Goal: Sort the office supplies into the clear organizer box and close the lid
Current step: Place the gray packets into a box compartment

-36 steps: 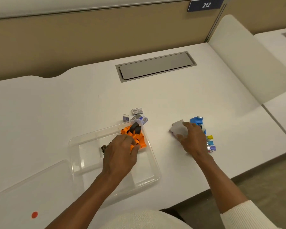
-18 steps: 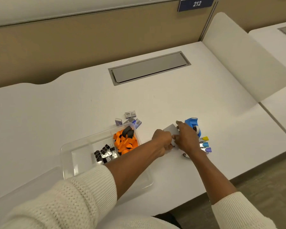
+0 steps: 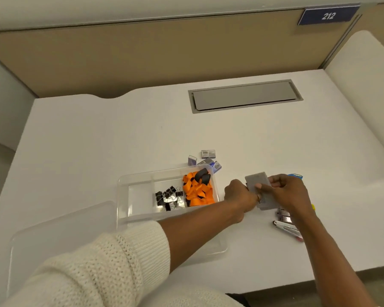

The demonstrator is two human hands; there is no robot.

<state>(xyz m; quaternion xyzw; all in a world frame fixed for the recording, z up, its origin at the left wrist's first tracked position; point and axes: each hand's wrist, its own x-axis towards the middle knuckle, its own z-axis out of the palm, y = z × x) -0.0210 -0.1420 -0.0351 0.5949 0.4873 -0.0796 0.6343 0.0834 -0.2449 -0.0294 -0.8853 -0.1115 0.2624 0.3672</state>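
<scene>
Both hands pinch one flat grey card (image 3: 261, 191) just right of the clear organizer box (image 3: 142, 214): the left hand (image 3: 239, 196) grips its near-left edge, the right hand (image 3: 290, 193) curls over its right side, thumb on top. The card's long axis runs from far-left to near-right; its small print is too blurred to read. Orange clips (image 3: 197, 191) and black binder clips (image 3: 167, 198) fill two compartments. The lid (image 3: 60, 235) lies off, left. A blue wall sign (image 3: 328, 16) reads 212.

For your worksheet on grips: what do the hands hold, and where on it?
Both hands hold the grey flat pack: left at its left edge, right at its right side.
</scene>
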